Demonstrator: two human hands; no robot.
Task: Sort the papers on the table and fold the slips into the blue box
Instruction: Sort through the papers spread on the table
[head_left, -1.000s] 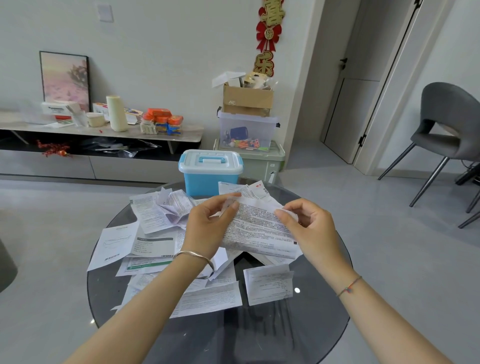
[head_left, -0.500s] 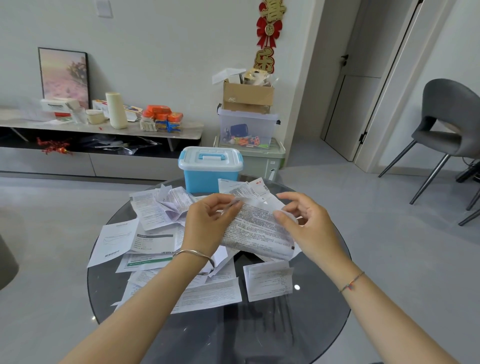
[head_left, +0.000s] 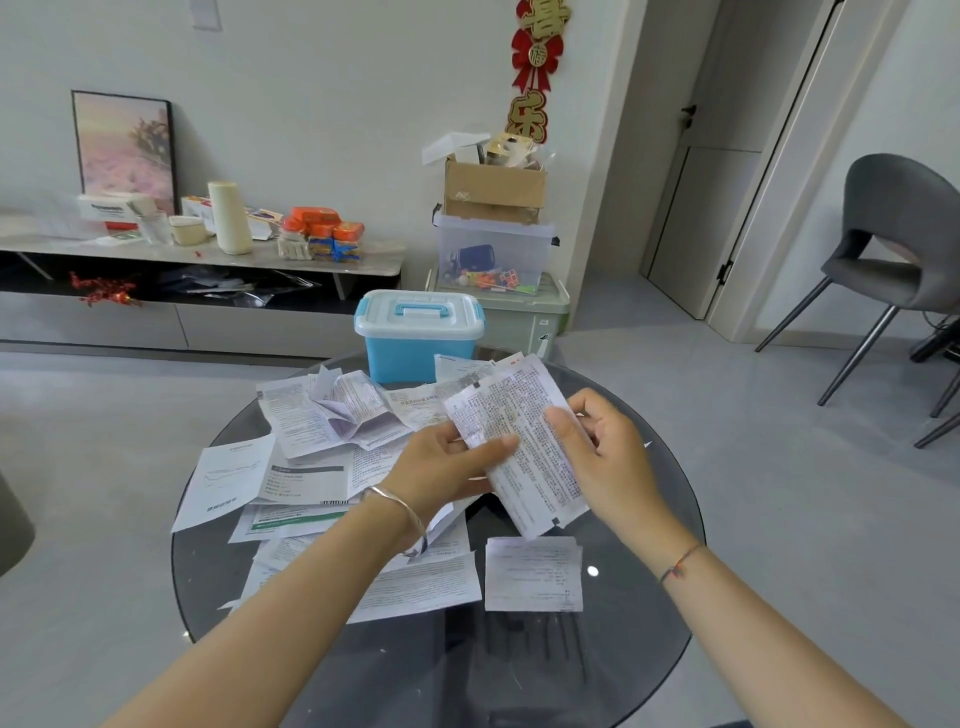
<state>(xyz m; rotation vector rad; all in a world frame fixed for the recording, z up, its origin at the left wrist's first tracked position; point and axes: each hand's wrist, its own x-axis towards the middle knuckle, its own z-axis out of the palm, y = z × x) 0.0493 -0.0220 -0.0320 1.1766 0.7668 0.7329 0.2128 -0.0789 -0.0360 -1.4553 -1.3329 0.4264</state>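
folding is the step i read here: both hands hold one printed slip (head_left: 519, 447) above the round dark glass table (head_left: 623, 649). the left hand (head_left: 447, 467) pinches its left edge under the thumb, and the right hand (head_left: 608, 452) curls its fingers round the right edge. the slip is thin, creased and limp, dense with small print. the blue box (head_left: 418, 343) sits at the table's far edge with its pale lid on, so i judge it needs opening before anything goes in. next i'd bring the long ends together and press a crease. loose papers (head_left: 311, 467) overlap at left, and one folded sheet (head_left: 532, 574) lies flat nearer me.
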